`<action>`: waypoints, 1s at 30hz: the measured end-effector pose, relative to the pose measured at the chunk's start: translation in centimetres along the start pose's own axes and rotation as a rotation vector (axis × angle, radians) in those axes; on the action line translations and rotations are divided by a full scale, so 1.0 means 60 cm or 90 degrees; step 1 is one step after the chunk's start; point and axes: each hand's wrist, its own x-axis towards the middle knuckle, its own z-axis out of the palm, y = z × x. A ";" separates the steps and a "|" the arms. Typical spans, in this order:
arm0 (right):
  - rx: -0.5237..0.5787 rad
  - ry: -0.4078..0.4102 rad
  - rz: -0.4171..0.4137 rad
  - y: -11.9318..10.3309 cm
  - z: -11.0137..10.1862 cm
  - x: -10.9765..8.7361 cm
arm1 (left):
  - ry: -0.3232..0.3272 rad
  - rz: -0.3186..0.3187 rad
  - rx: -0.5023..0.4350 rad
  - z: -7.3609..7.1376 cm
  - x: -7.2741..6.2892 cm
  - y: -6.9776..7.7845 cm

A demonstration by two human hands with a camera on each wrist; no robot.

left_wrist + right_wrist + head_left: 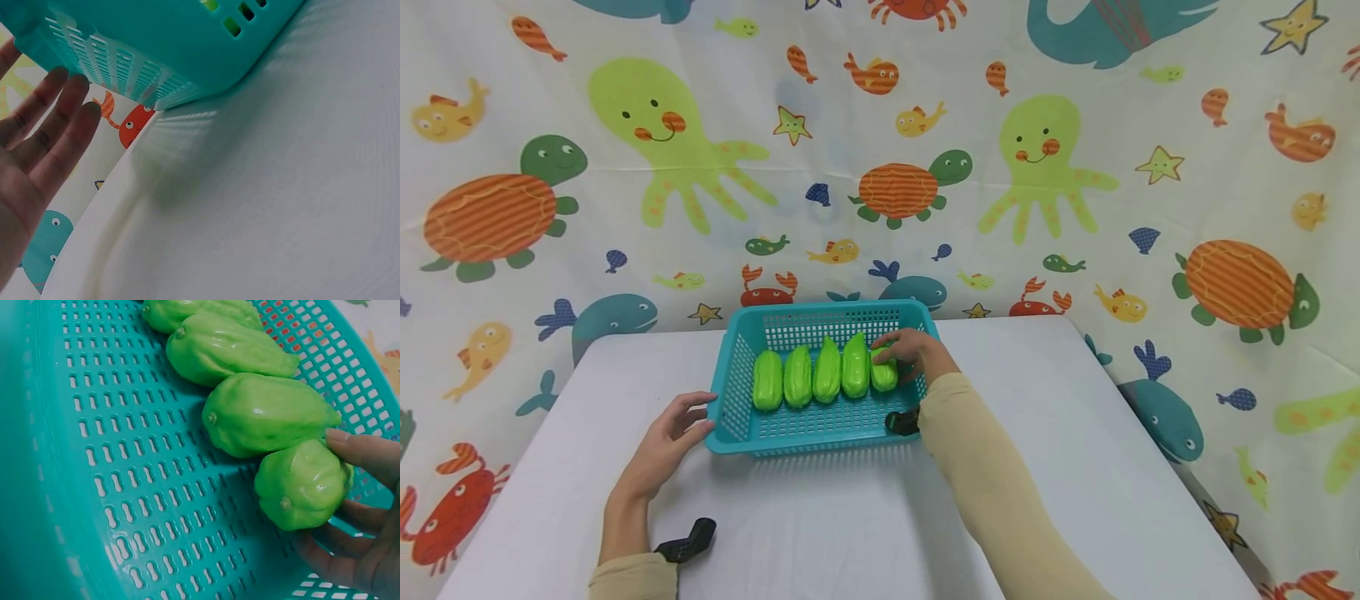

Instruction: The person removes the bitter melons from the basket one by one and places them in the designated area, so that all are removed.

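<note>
Several glossy green ridged gourds lie side by side in a teal plastic basket on the white table. My right hand reaches over the basket's right side and grips the rightmost green gourd. In the right wrist view its thumb rests at the gourd's far end and the other fingers curl underneath. The neighbouring gourd lies right against it. My left hand is at the basket's left side, fingertips right at the rim. In the left wrist view its fingers are nearly straight.
A white cloth printed with sea animals hangs behind the table, close to the basket's far edge. Each wrist wears a black device, and the right one overlaps the basket's front right corner in the head view.
</note>
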 end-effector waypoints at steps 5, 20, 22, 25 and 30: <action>-0.001 -0.004 -0.008 -0.005 -0.001 -0.008 | 0.000 0.000 -0.004 -0.001 -0.001 -0.001; -0.030 -0.018 -0.015 -0.024 -0.020 -0.016 | 0.002 -0.001 -0.001 -0.001 -0.001 0.000; -0.027 -0.025 -0.017 -0.027 -0.023 -0.018 | 0.003 -0.005 0.001 -0.001 -0.001 0.000; -0.025 -0.031 -0.026 -0.029 -0.027 -0.017 | 0.003 -0.007 0.002 -0.002 -0.001 0.001; -0.008 -0.042 -0.036 -0.026 -0.032 -0.013 | 0.001 -0.002 0.003 -0.001 0.000 0.000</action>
